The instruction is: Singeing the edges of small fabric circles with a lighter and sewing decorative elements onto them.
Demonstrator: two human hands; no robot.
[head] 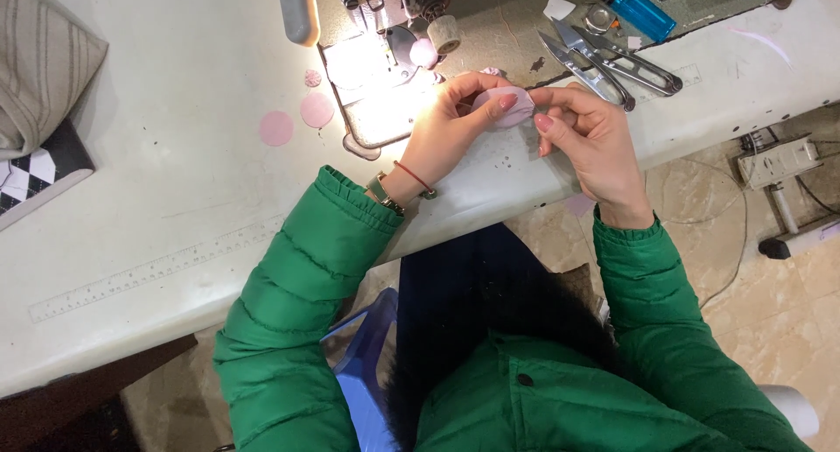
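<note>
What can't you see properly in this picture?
- Head view: the pink fabric piece is mostly covered by the left hand and right hand, so its full shape is hidden.
- The sewing machine is cut off by the top edge.
- The needle plate is washed out by lamp glare.
- The ruler marks are too small to read.

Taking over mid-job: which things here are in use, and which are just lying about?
In use:
left hand
right hand
pink fabric piece, held by both
sewing machine

Lying about:
two pink circles
thread snips
blue lighter
striped cushion
</note>
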